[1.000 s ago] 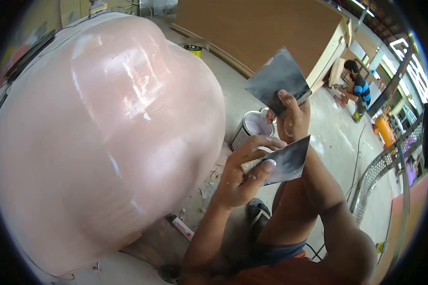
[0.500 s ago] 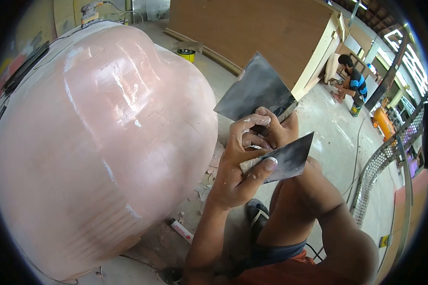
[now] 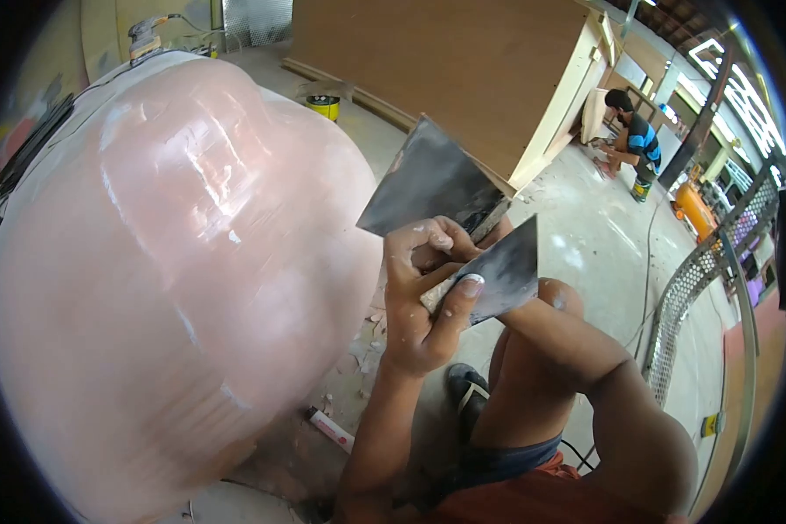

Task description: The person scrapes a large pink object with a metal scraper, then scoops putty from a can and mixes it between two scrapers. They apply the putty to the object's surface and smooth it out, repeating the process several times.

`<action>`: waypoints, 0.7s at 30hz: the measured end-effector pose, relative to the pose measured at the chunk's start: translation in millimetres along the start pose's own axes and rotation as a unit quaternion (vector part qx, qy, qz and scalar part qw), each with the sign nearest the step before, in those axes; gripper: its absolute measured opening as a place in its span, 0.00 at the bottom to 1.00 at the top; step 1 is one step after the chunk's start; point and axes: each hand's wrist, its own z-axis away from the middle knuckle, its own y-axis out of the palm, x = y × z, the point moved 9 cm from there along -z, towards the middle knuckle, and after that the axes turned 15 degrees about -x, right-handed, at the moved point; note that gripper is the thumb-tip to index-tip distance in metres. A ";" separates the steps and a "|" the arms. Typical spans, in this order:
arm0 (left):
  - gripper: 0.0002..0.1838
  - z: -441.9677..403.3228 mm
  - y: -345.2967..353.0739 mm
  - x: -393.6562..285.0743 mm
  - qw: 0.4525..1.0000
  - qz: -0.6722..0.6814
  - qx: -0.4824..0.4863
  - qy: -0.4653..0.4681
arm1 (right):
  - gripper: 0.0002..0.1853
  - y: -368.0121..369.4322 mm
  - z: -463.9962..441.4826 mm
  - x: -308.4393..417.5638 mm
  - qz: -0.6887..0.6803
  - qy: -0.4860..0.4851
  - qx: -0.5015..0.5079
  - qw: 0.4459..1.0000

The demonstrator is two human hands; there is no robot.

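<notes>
My left hand [image 3: 410, 314], spotted with pale filler, is closed on the small filler spreader [image 3: 508, 269], its thumb pressed over the crusted grip edge. Just behind, my right hand [image 3: 498, 234] is mostly hidden by that blade and my left fingers. It grips the handle edge of a larger filler spreader [image 3: 428, 179], whose dark smeared metal blade points up and left. The two hands are close together, left fingers near the larger spreader's lower edge. To their left bulges a big rounded pink form [image 3: 262, 288] with glossy streaks and white lines.
A sander [image 3: 144, 39] rests atop the form's far end. Beyond stand a yellow tin [image 3: 323, 106] and a large brown wooden panel [image 3: 437, 65]. A tube [image 3: 330, 430] and filler scraps lie on the floor. Another person [image 3: 630, 140] crouches at right, near a perforated metal strip [image 3: 677, 297].
Both hands and spreaders have shifted left and slightly down in view. The small spreader has tilted more upright and now covers more of my right hand.
</notes>
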 end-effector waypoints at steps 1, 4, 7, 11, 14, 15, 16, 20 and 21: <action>0.16 2.5 -1.0 5.9 0.999 0.026 -0.009 -0.034 | 0.30 -6.1 1.1 18.4 0.122 -0.125 -0.034 0.984; 0.15 13.2 -7.2 11.4 0.998 -0.050 -0.041 -0.018 | 0.35 2.4 17.5 21.5 0.222 -0.332 -0.058 0.915; 0.14 62.9 -34.0 28.9 0.952 -0.274 -0.089 0.105 | 0.39 -38.0 45.9 -17.3 0.161 -0.279 -0.077 0.944; 0.25 30.8 -16.7 16.3 0.979 -0.100 -0.166 -0.063 | 0.37 -9.6 58.2 -32.4 0.275 -0.216 -0.175 0.920; 0.26 32.3 -18.8 25.5 0.976 -0.115 -0.153 -0.106 | 0.35 -21.2 44.7 -36.0 0.254 -0.189 -0.192 0.929; 0.26 30.3 -22.5 27.8 0.975 -0.116 -0.151 -0.111 | 0.35 -13.5 38.6 -37.3 0.242 -0.182 -0.193 0.933; 0.25 32.7 -26.7 30.0 0.970 -0.123 -0.170 -0.123 | 0.34 -14.1 42.4 -36.9 0.231 -0.179 -0.194 0.936; 0.24 25.3 -13.3 25.4 0.969 -0.045 -0.214 -0.115 | 0.32 -11.8 39.0 -40.6 0.171 -0.171 -0.193 0.951; 0.24 26.7 -18.2 29.2 0.969 -0.049 -0.216 -0.112 | 0.31 -13.7 24.7 -43.9 0.152 -0.170 -0.192 0.955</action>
